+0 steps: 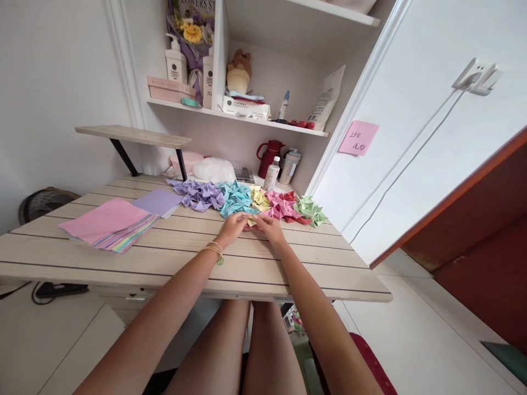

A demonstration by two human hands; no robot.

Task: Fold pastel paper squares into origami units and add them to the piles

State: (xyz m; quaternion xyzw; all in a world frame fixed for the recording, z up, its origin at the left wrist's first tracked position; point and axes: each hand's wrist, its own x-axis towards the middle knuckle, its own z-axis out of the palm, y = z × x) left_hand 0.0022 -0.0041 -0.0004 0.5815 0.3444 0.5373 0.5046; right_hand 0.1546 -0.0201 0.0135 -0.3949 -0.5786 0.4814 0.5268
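Note:
My left hand and my right hand meet on the wooden table, fingers curled together on a small yellow folded paper piece. Just behind them lies a row of folded paper shapes: a purple pile, a blue pile, a yellow pile, a pink and red pile and a green pile. A bracelet sits on my left wrist.
A stack of flat coloured paper sheets lies at the table's left, with purple sheets beside it. At the back stand a red jug, a bottle and a plastic bag. Shelves hold bottles and boxes. A pink note sticks to the wall.

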